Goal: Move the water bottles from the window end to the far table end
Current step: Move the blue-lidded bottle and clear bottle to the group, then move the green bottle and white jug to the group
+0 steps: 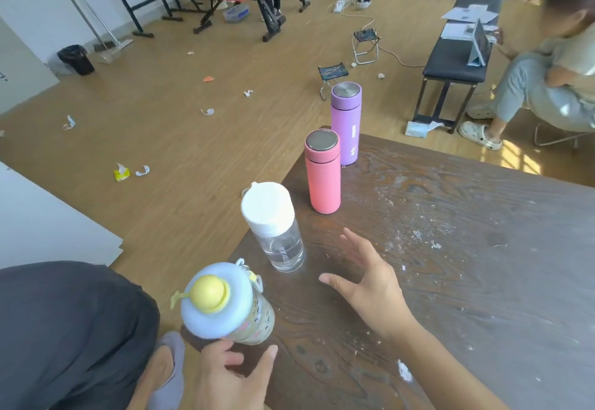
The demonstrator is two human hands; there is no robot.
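Several bottles stand in a row along the left edge of the dark wooden table (450, 248). Farthest is a purple flask (347, 126), then a pink flask (323, 174), then a clear bottle with a white cap (277, 235). Nearest me is a patterned bottle with a pale blue lid and yellow knob (225, 308). My left hand (231, 374) hovers just below this bottle, fingers apart, holding nothing. My right hand (367, 284) floats open over the table, right of the clear bottle, not touching it.
A seated person (547, 81) is at the far right beside a black bench (457, 55) with papers and a tablet. Two small folding stools (333, 73) stand on the wooden floor beyond the table. Litter lies scattered on the floor. Gym equipment stands at the back.
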